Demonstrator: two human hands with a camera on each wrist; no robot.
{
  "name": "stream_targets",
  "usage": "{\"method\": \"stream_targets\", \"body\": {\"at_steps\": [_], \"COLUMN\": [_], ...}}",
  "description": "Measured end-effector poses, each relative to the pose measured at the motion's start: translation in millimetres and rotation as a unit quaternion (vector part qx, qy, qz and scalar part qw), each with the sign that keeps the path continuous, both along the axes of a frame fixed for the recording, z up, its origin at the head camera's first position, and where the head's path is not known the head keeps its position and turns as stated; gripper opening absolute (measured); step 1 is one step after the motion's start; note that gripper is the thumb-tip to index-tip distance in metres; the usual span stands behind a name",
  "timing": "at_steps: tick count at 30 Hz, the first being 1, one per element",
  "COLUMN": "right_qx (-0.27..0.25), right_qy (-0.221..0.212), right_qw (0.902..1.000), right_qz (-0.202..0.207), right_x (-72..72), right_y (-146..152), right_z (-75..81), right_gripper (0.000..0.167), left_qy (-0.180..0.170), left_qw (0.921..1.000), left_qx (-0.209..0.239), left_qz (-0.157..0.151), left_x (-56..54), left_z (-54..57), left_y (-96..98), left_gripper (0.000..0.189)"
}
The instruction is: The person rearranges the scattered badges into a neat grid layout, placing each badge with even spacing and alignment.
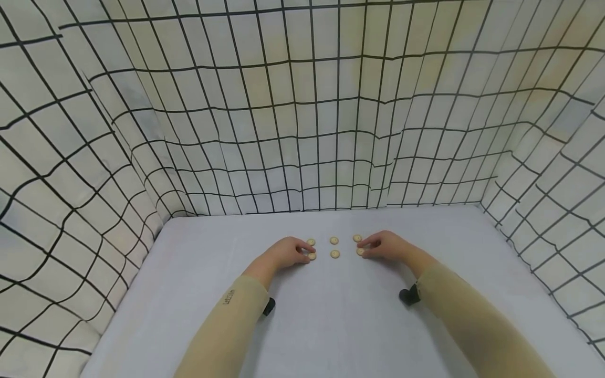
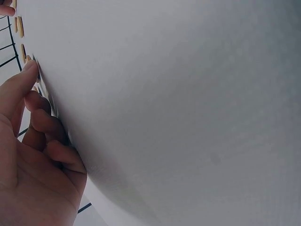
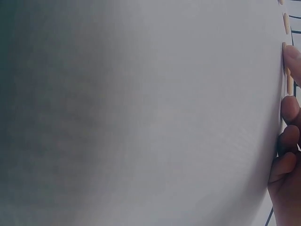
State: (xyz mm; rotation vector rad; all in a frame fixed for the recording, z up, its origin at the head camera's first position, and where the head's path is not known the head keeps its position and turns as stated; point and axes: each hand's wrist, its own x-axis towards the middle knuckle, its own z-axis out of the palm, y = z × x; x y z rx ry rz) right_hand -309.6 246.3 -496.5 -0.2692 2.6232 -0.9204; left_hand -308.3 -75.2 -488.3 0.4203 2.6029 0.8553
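Several small round beige discs with faint marks at their middles lie in two rows on a white table. My left hand is at the left end, thumb and index finger pinching the near-left disc. At the other end, my right hand pinches the near-right disc by its edges. The far-left disc and far-right disc lie just beyond the fingers. Between the hands are a near-middle disc and a far-middle disc. In the right wrist view, the thumb touches a disc edge.
The white tabletop stretches toward me and to both sides. A white cloth with a black grid hangs behind the table and along both sides. Dark wrist cameras sit under the sleeves.
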Motion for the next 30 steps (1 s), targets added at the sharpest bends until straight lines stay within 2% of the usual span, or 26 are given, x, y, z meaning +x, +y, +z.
{"method": "stream_targets", "body": {"at_steps": [16,23,26,30], "right_qx": [-0.018,-0.023,-0.025,-0.028], "right_qy": [0.002,0.023,0.033,0.047], "right_qw": [0.9998,0.9993,0.9987,0.9979], "right_qz": [-0.007,-0.018,-0.029,-0.036], "right_x": [-4.5,-1.8,2.6,15.7], "right_y": [-3,11,17,23], "right_z": [-3.9,-5.9,-6.6,-5.2], "right_gripper": [0.034,0.038,0.036,0.031], "left_qy": [-0.010,0.003,0.008,0.014], "left_qw": [0.9999,0.9998,0.9995,0.9992], "left_qx": [0.008,0.017,0.025,0.028], "left_qz": [0.010,-0.008,-0.018,-0.025], "left_x": [1.8,3.9,7.7,20.0], "left_z": [7.5,11.6,15.3,21.5], "left_y": [-5.3,-7.6,-10.8,-18.4], "left_gripper": [0.028,0.035,0.039,0.040]}}
